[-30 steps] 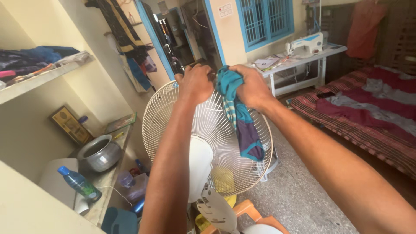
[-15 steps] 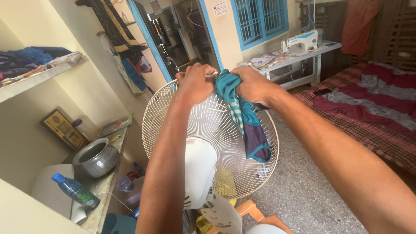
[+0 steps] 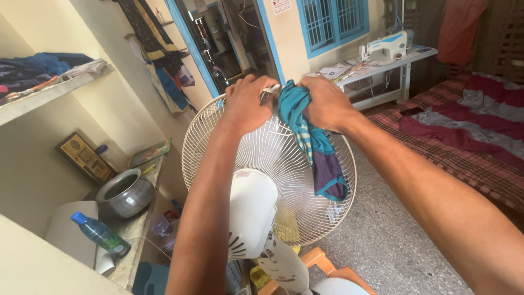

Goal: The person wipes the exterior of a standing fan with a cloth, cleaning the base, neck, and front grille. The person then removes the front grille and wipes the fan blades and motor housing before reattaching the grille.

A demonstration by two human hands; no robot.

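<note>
A white pedestal fan (image 3: 256, 164) stands in front of me, seen from behind, with its round wire guard facing away. My left hand (image 3: 246, 104) grips the top rim of the guard. My right hand (image 3: 326, 101) is closed on a bunched teal, striped and purple cloth (image 3: 316, 153), pressed against the guard's top. The cloth's loose end hangs down over the wires on the right side. The white motor housing (image 3: 252, 210) sits below my left forearm.
A stone shelf at left holds a metal pot (image 3: 125, 193), a blue-capped plastic bottle (image 3: 100, 234) and a framed picture (image 3: 85, 157). A bed with red covers (image 3: 464, 136) lies at right. A sewing machine (image 3: 385, 46) stands on a white table by the blue window.
Both hands stay at the top of the guard with the cloth. The view has shifted slightly, showing more of the motor housing.
</note>
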